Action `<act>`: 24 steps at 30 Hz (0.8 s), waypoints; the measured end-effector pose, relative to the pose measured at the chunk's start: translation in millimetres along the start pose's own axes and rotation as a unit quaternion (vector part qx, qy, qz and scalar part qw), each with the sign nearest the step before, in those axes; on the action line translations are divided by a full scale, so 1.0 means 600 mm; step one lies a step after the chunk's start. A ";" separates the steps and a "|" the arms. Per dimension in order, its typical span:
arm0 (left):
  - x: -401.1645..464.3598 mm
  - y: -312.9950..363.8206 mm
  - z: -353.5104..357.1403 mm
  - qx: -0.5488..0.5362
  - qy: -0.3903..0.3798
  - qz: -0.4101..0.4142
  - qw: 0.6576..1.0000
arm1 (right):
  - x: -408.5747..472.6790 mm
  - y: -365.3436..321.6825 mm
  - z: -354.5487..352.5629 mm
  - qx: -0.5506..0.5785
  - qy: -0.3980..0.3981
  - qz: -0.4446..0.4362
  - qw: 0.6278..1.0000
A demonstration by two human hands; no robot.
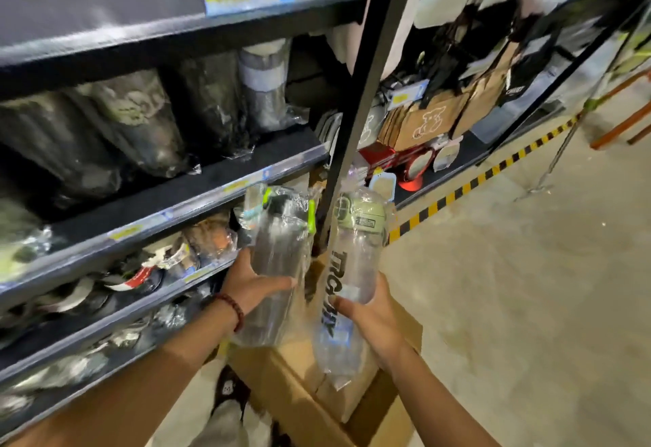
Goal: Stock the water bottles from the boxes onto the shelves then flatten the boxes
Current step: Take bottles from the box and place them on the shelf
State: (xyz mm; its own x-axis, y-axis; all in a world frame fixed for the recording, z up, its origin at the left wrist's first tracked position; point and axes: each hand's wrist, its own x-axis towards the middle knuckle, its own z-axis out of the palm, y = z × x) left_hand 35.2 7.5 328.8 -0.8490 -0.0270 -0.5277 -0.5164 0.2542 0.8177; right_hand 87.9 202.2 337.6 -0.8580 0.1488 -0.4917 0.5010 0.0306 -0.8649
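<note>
Forearms: two, bare, reaching in from the bottom edge; a beaded bracelet (pixel 232 309) is sitting on the left wrist.

Left hand (pixel 252 284): grip is wrapping a clear, bag-wrapped water bottle with a dark lid (pixel 273 263), thumb lying across the front, fingers curled round behind. The bottle is standing near upright, just in front of the lower shelf (pixel 148 231).

Right hand (pixel 370 323): grip is clasping a second bagged water bottle with a pale green lid (pixel 355 260), black lettering running down its side; it is tilting slightly, close beside the first bottle.

Cardboard box (pixel 317 386): open, lying on the floor (pixel 528 288) directly under both bottles.

Shelves: holding wrapped goods, possibly more bottles; blur is making them hard to read.
</note>
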 end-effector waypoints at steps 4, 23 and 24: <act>-0.064 0.054 -0.053 -0.019 0.030 0.024 0.999 | -0.017 -0.061 0.009 -0.044 -0.020 -0.060 0.997; -0.202 0.010 -0.317 -0.092 0.207 0.014 0.974 | -0.034 -0.165 0.258 -0.146 -0.198 -0.140 0.959; -0.196 0.007 -0.324 -0.091 0.209 0.007 0.974 | -0.027 -0.168 0.265 -0.148 -0.196 -0.141 0.959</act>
State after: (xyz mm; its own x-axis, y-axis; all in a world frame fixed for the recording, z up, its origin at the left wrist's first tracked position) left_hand 111.2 -175.9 439.0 -0.8083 -0.4249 -0.4076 -0.4830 0.0825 0.8717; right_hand 33.4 39.7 417.0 -0.9118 -0.2878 -0.2927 0.2035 0.3023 -0.9312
